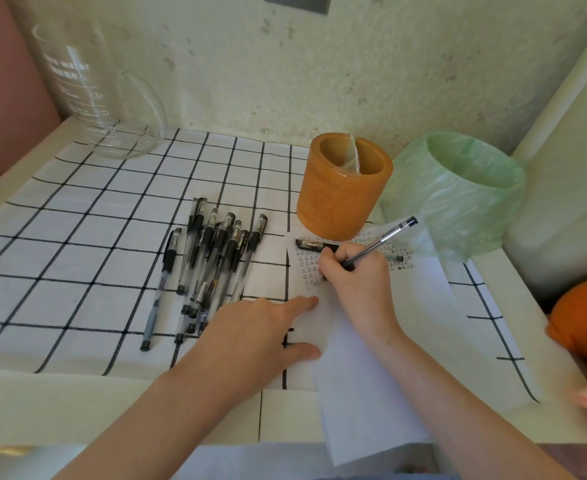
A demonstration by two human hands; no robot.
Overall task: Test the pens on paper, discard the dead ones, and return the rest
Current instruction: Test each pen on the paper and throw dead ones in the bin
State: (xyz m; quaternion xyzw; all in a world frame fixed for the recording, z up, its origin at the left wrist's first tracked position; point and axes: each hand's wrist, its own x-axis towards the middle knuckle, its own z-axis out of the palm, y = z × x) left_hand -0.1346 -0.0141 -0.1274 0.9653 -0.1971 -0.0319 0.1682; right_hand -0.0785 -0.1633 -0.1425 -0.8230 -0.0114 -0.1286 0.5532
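Pens (212, 265) lie heaped on the checked cloth (77, 237) over my counter (77, 403), just left of the paper (364, 375). At the back right stands the green-bagged bin (465, 202), with the orange holder (340, 199) just beside it at the paper's far edge. My left fingers (302, 301) are spread flat, pressing the paper's left edge. My right fingers (333, 261) pinch one pen (385, 237), tip down among rows of small written marks (307, 268). Another capped pen (311, 244) lies on the sheet behind them.
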